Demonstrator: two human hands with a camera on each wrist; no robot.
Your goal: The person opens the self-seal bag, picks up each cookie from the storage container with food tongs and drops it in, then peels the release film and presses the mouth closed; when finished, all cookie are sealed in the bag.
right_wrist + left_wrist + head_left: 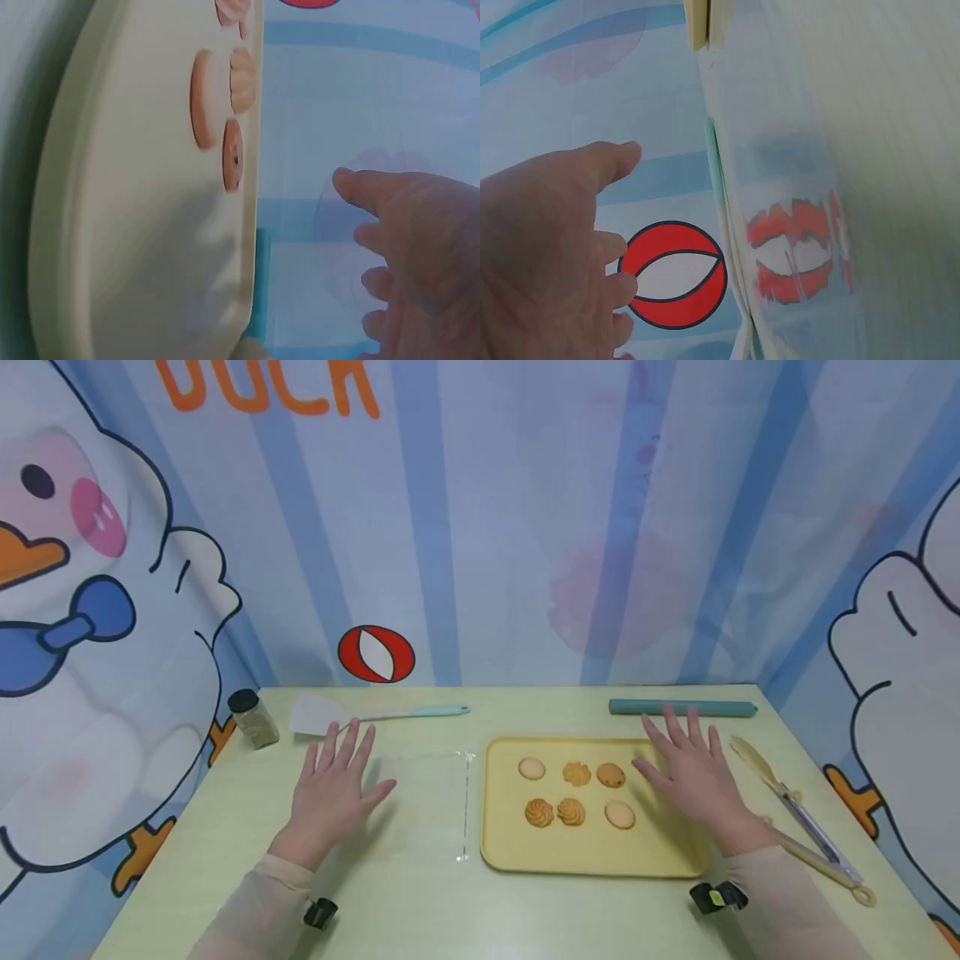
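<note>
Yellow tray point(592, 853), six cookies point(571, 812), one left hand point(330, 792), one right hand point(696, 777)

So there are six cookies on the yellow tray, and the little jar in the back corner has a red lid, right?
Not quite: the little jar in the back corner has a black lid, as the head view shows. There are six cookies on the yellow tray.

Left grip point(330, 797) splayed, right grip point(696, 778) likewise splayed
</note>
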